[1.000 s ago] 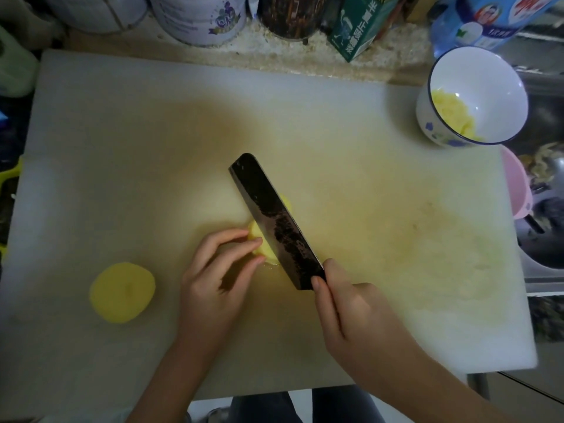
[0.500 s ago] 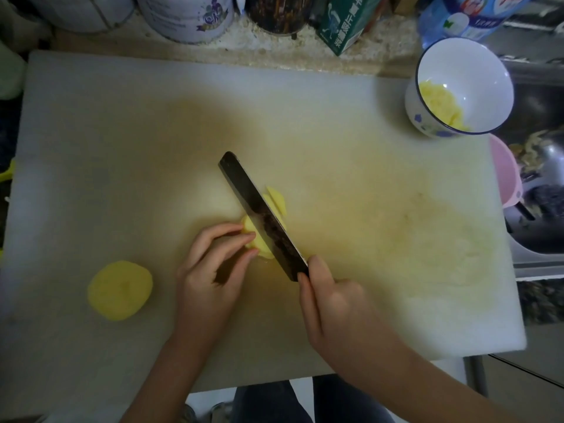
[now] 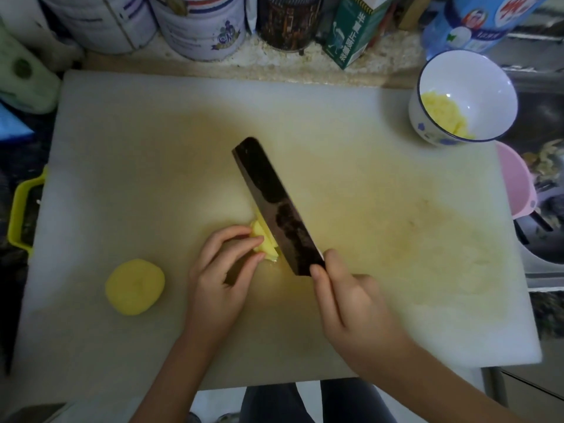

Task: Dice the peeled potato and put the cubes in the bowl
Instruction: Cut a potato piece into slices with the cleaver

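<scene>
The board is laid on the worktop for cutting. The right hand is closed round the knife, slanted beside the left hand. The bowl, holding cubes, is set within reach at the far right corner. An uncut half is parked left, well apart. The piece is pinned by curled left fingertips against the blade, so slipping is prevented.

Green carton, seemingly Chinese characters, unreadable

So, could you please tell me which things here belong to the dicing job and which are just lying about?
Part of the job: cleaver, potato piece under it, left hand, right hand, potato half waiting, white bowl, potato cubes, cutting board.
Lying about: white tins, green carton, blue packet, pink cup.
</scene>
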Demonstrator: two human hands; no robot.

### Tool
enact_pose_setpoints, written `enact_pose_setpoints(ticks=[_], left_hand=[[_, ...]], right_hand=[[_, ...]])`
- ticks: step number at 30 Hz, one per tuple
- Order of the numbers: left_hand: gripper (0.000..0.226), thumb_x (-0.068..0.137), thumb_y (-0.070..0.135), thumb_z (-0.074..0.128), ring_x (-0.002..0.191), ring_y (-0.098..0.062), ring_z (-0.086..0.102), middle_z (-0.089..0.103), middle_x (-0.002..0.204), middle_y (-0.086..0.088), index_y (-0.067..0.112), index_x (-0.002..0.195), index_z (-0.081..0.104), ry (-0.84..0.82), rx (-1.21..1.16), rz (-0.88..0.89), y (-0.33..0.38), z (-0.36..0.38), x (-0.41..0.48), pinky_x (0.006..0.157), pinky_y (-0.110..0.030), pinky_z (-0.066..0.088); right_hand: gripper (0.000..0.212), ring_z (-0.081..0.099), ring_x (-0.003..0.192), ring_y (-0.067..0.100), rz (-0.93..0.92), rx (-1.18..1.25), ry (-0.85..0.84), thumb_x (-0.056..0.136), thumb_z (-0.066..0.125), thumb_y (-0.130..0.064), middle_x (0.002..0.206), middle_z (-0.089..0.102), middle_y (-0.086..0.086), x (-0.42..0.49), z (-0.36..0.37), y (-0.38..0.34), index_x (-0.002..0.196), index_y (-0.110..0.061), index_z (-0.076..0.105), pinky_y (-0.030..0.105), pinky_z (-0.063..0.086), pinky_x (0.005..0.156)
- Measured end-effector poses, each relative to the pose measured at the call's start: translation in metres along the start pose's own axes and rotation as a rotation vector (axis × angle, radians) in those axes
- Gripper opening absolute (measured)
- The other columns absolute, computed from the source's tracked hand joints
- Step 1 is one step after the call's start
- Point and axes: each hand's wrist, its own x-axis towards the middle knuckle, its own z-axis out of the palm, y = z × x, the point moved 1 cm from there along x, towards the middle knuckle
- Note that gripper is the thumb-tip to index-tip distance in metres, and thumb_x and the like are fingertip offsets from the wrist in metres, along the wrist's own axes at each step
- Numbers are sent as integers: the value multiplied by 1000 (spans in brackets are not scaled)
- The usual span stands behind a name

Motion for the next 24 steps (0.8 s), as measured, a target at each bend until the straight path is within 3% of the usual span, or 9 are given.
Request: enact_pose_setpoints(ticks=[3,7,16,24], left_hand=[[23,88,16,65,107,-21,61,57,116,0,6,107,71,17,12,13,1,0,-1,88,-42,54],[22,87,20,63,103,-11,60,56,113,2,12,107,65,65,-24,-31,7,-1,0,86,-21,52],[20,86,15,63,96,-7,61,58,108,3,8,104,67,48,43,17,4,1,1,84,-13,48],[21,85,16,64,94,-8,63,58,108,7,12,106,66,51,26,4,5,0,1,84,-15,49]], right_hand=[[29,38,43,16,17,123,-2,97,23,-46,51,42,2,1,-4,4,85,-24,37,35,30,41],[27,39,46,13,22,151,-56,95,26,-48,56,45,1,4,-1,11,86,-27,39,36,35,42],[25,38,43,18,2,111,-42,96,25,-46,50,39,-4,0,2,13,83,-28,37,37,31,41],[12,37,37,6,-66,-34,20,98,32,-34,42,23,-16,-2,2,7,86,-30,34,12,17,32]])
